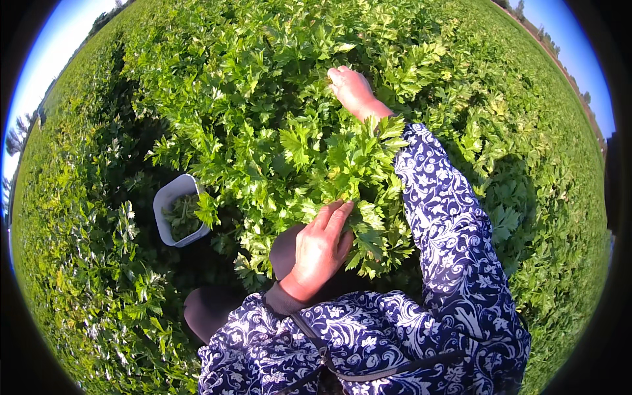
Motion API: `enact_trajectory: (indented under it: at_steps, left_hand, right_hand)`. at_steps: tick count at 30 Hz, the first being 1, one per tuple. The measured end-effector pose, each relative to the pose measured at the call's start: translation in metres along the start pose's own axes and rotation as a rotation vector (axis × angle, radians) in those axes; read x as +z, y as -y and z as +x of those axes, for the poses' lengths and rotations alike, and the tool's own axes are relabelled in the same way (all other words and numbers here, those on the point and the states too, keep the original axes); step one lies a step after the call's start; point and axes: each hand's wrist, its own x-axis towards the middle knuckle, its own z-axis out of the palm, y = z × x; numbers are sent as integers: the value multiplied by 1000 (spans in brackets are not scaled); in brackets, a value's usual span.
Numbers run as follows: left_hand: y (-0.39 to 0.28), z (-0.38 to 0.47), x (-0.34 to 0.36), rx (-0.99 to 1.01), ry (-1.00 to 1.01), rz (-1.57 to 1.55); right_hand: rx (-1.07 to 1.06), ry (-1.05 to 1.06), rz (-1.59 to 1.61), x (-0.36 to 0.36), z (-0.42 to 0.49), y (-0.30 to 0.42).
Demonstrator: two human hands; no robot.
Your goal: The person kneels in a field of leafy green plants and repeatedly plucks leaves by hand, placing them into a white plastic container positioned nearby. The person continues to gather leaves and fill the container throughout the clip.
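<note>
Leafy green plants (266,148), which look like celery, fill the space before me. Near my lap is my left hand (318,247), its back up and its fingertips against a leafy sprig (368,222). Whether those fingers pinch a leaf is hidden. Farther out, my right hand (353,91) reaches over the plants with bent fingers in the foliage. Leaves and the hand itself hide what lies under its fingertips. To the left, a white plastic container (161,217) stands tilted between the plants, with cut green leaves (182,217) inside.
Dense rows of the same plants (553,197) stretch away on both sides. A dark shaded furrow (143,143) runs along the left, beyond the container. My knees in dark leggings (210,311) are close to the stems. Leaves overhang the container's right rim.
</note>
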Motion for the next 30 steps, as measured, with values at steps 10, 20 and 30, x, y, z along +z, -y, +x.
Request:
enact_trajectory:
  at_steps: [10,20,30]
  left_hand:
    - [3,-4,-1,8,7,-11]
    - [2,-6,-3,-35,33,-25]
    - [1,-5,-2,-36,50,-36]
  right_hand:
    - [402,-21,1496,-54,19,-10]
    - [1140,-530,1335,-20,-34,-98]
    - [614,-148,-102,-41,6,-95]
